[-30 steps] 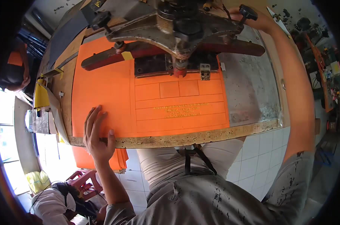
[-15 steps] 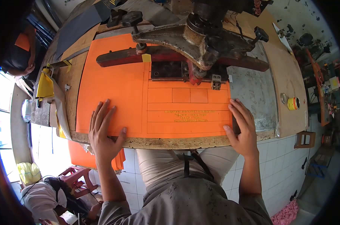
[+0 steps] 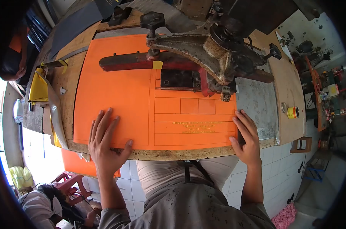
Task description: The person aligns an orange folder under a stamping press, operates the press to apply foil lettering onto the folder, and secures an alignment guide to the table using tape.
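A large orange sheet [image 3: 111,91] lies flat on the worktable, with thin ruled lines and several short rows of gold lettering on its right half. My left hand [image 3: 106,141] rests palm down on the sheet's lower left part, fingers spread and thumb out to the side. My right hand [image 3: 246,139] lies over the sheet's right edge, fingers stretched forward and thumb apart. Just beyond both hands, a heavy metal press head [image 3: 218,49] with a red crossbar [image 3: 131,63] stands over the upper part of the sheet. Below the bar is a dark block [image 3: 178,79].
A grey metal plate [image 3: 259,107] shows right of the sheet. Farther right stands a small yellow tin [image 3: 293,112]. Yellow tape [image 3: 39,87] hangs at the left. Orange sheets [image 3: 79,162] are stacked below the table edge. Another person [image 3: 46,206] is at lower left.
The view has shifted, so the table and sheet appear lower and the press head farther right. Both hands keep their places on the sheet.
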A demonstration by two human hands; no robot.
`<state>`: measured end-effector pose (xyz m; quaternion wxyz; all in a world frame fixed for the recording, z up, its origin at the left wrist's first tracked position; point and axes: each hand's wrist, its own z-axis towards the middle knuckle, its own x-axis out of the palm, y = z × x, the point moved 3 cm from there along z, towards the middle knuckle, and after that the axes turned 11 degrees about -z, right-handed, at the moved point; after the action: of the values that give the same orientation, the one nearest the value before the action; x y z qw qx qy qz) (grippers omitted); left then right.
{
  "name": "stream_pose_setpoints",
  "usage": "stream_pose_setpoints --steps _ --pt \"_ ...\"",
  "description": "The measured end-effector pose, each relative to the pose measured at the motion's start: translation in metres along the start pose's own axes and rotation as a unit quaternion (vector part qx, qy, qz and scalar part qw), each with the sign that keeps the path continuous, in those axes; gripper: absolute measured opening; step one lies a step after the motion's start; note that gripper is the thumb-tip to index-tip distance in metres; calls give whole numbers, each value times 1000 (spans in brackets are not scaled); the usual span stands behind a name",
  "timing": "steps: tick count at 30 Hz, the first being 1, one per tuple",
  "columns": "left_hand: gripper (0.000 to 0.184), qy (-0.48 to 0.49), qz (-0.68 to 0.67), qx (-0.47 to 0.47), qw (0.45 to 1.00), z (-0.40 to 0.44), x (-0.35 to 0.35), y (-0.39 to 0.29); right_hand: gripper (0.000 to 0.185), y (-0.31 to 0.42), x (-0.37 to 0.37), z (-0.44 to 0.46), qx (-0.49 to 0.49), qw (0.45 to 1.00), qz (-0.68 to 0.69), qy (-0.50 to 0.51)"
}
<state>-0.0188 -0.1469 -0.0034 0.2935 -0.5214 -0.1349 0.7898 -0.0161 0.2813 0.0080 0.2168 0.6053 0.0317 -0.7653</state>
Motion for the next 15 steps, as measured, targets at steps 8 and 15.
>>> stream_pose_setpoints --steps 8,15 --pt "63 -6 -3 -4 1000 -1 0 1 56 0 -1 0 -4 1000 3 1" --pt "63 -9 -1 -4 1000 -2 0 1 58 -1 -2 0 -3 1000 6 1"
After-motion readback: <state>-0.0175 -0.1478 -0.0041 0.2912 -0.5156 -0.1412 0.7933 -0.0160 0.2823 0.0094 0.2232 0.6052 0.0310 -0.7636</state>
